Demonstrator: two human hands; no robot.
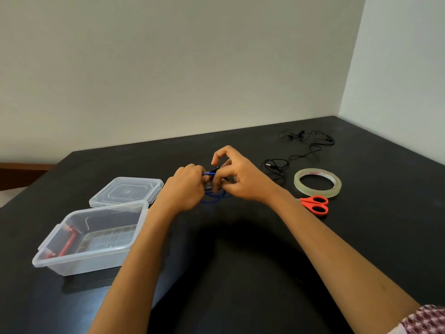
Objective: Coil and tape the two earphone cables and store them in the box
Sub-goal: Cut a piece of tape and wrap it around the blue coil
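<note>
Both hands meet above the middle of the black table [240, 261] on a blue earphone cable [213, 198]. My left hand [186, 186] grips a bundle of its loops. My right hand [237, 175] pinches the cable beside it, fingers curled, index finger raised. A few blue loops hang below the hands, close to the tabletop. A black earphone cable [303, 145] lies uncoiled at the back right. The clear plastic box [96, 256] stands open at the left, its lid [126, 191] flat behind it. A roll of clear tape [317, 183] lies to the right of my hands.
Orange-handled scissors [316, 204] lie just in front of the tape roll, partly behind my right forearm. A red object [68, 241] sits inside the box at its left end. Walls border the table at the back and right.
</note>
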